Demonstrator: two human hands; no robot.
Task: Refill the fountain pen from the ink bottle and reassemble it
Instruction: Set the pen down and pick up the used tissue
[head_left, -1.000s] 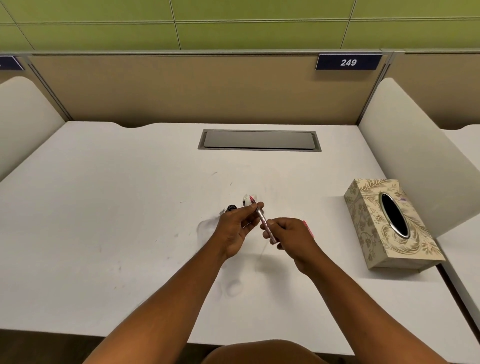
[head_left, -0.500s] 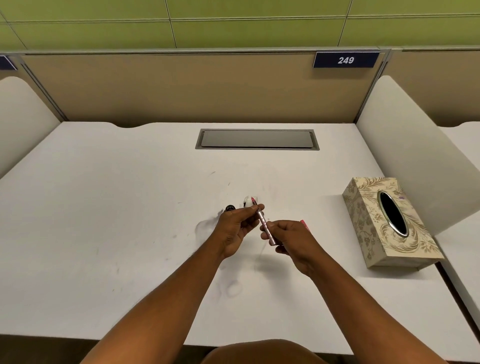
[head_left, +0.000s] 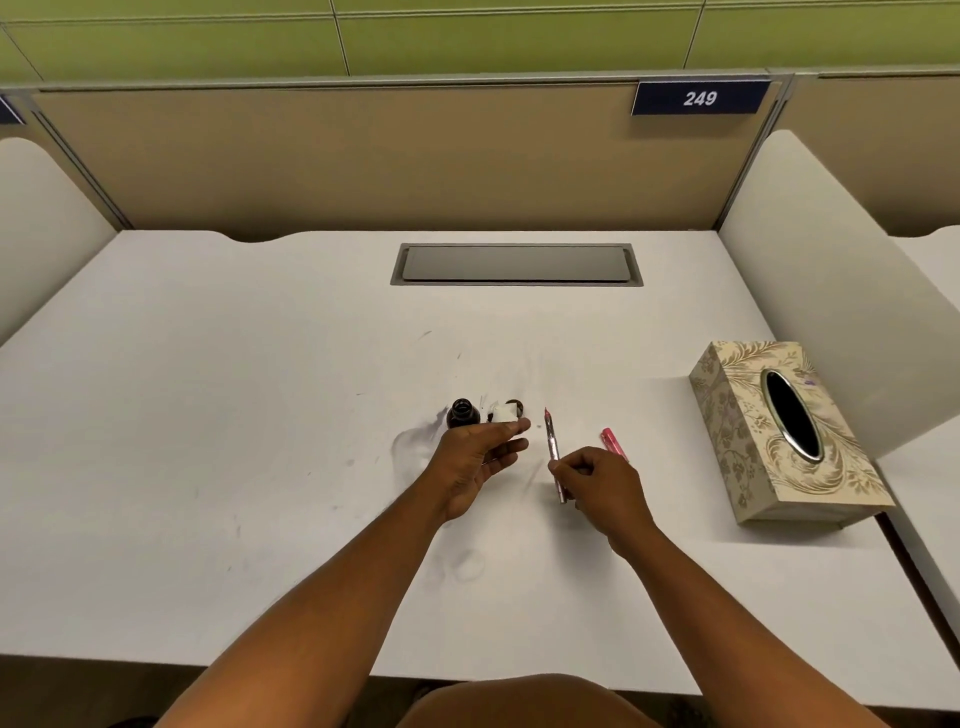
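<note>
My right hand (head_left: 602, 486) pinches a thin pen section (head_left: 554, 453) with a pink nib end pointing away from me. My left hand (head_left: 475, 460) hovers with fingers spread and nothing in it, just in front of a small dark ink bottle (head_left: 463, 413) standing open on the white desk (head_left: 208, 415). Beside the bottle lie a white scrap and a dark cap (head_left: 509, 412). A pink pen part (head_left: 613, 442) lies on the desk behind my right hand, partly hidden by it.
A patterned tissue box (head_left: 784, 431) sits at the right. A grey cable hatch (head_left: 517, 264) is set in the desk further back. White dividers rise on both sides, and faint ink smudges mark the desk near the bottle.
My left hand has let go of the pen section and opened, moving left toward the bottle. My right hand keeps the section and has swung it more upright.
</note>
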